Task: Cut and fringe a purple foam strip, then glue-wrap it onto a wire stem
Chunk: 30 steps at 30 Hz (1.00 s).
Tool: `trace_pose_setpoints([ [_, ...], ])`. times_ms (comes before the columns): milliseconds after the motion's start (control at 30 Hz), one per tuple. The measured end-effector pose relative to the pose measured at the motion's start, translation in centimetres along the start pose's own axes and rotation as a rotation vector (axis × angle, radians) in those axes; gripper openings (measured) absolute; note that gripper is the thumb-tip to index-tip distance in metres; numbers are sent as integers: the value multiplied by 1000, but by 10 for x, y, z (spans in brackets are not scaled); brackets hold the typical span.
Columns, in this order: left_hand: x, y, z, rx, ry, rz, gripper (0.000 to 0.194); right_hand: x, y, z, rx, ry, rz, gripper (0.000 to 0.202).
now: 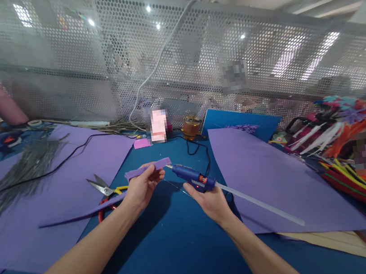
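My left hand [144, 187] pinches a narrow purple strip [162, 163], whose end sticks out past the fingers to the right. From under that wrist a long purple tail [75, 218] trails to the left; whether it is the same strip I cannot tell. My right hand [210, 201] is wrapped round a blue hot glue gun [188, 175], with a long clear glue stick [264, 205] jutting from its back. The gun's nozzle points at the strip's end, very close to it; contact cannot be made out. Scissors [105, 191] with red and yellow handles lie just left of my left hand.
Large purple sheets [270, 179] lie left and right on the blue table [172, 256]. Dark thin stems [27, 172] are heaped at the left, crossed by a black cable [70, 157]. Behind stand an amber jar [191, 126] and a perforated metal screen [171, 57]. Colourful strips [346, 132] crowd the right.
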<state>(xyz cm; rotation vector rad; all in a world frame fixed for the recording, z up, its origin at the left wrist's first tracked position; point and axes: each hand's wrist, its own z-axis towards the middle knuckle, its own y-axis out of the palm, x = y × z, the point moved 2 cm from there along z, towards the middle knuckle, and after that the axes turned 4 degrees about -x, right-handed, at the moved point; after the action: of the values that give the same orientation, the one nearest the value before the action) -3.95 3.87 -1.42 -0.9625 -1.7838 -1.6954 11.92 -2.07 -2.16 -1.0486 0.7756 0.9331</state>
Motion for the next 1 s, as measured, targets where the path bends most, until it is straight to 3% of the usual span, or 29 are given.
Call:
trace_pose_setpoints([
  [500, 0, 0, 0, -60, 5, 3, 8, -3, 1, 2, 27, -62, -65, 29],
  [800, 0, -5, 6, 17, 3, -65, 9, -6, -1, 2, 17, -51, -42, 29],
  [1000, -2, -4, 6, 0, -1, -53, 8, -4, 0, 1, 10, -57, -11, 30],
])
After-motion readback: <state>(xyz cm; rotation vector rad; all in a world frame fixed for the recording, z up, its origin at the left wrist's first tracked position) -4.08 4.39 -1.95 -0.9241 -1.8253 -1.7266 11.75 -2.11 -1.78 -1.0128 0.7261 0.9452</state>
